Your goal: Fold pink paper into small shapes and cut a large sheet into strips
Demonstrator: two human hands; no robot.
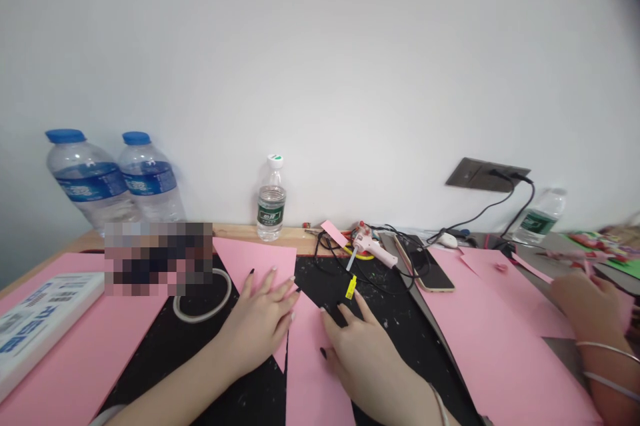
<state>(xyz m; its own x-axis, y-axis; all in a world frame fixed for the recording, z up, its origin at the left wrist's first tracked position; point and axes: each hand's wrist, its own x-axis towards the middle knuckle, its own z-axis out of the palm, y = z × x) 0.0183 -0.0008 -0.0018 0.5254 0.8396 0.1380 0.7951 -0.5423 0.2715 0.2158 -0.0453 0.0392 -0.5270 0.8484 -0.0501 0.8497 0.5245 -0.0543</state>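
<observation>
Here we go: a wooden table [250, 231] against a white wall [320, 66], a black mat [385, 306] across it, with a pink glue gun [373, 249] and a phone [425, 267] up top. Pointed pieces of pink card [313, 373] lie on the mat, right under the hands. Left hand [255, 326] and right hand [360, 363] press flat, fingers spread, nothing clamped. A co-worker's hand [587, 306] sits off to the right.

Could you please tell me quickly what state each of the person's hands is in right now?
Left hand: open, fingers spread flat on a pink paper sheet, holding nothing.
Right hand: open, fingertips on the black mat, holding nothing.
</observation>
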